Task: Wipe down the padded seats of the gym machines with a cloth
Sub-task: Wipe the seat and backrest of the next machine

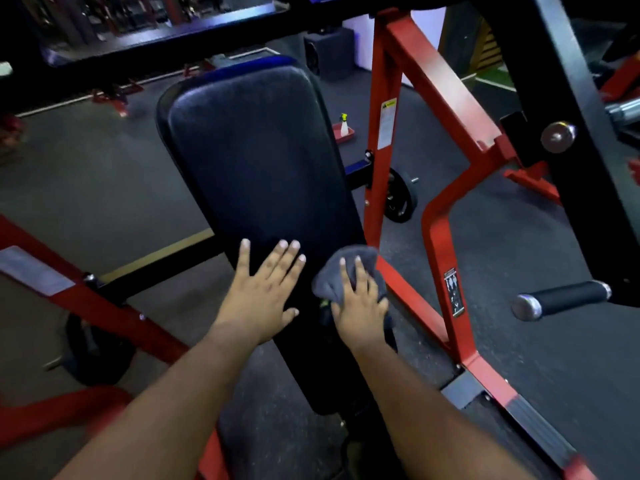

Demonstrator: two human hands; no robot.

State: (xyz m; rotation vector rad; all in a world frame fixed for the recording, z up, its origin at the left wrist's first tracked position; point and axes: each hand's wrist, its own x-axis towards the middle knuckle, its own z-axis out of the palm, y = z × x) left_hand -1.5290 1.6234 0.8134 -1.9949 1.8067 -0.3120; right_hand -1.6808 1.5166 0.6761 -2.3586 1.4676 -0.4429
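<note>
Right hand: we see the right hand (360, 303) laid on the grey cloth (349, 271), fingers spread and fairly straight, pressing it against the right edge of the padded seat (263, 161).
Left hand: the left hand (266, 289) rests flat on the pad at about 9 o'clock from the cloth, fingers splayed, holding nothing.
Cloth: it is bunched, partly on the pad's edge and partly hanging off toward 3 o'clock; we cannot tell how much of it lies under the palm.
Hidden or unclear: the right thumb is out of sight under the cloth side; something small and greenish just below the cloth is too dark for us to name; the pad's near end is lost in shadow between the forearms.
Pad axis: we read the pad as long and narrow, running from about 5 o'clock near us to 11 o'clock far away, its rounded far end pointing up and away.
Frame: the red frame (436, 216) stands at 3 o'clock of the pad, its lower bar just beside the cloth.
Handle: a black handle (561, 299) with metal ends juts out farther toward 3 o'clock.
Far floor: a spray bottle (344, 125) stands in a red tray (348, 135) at about 1 o'clock, well apart.
Plate: a black weight plate (398, 199) sits behind the frame.
</note>
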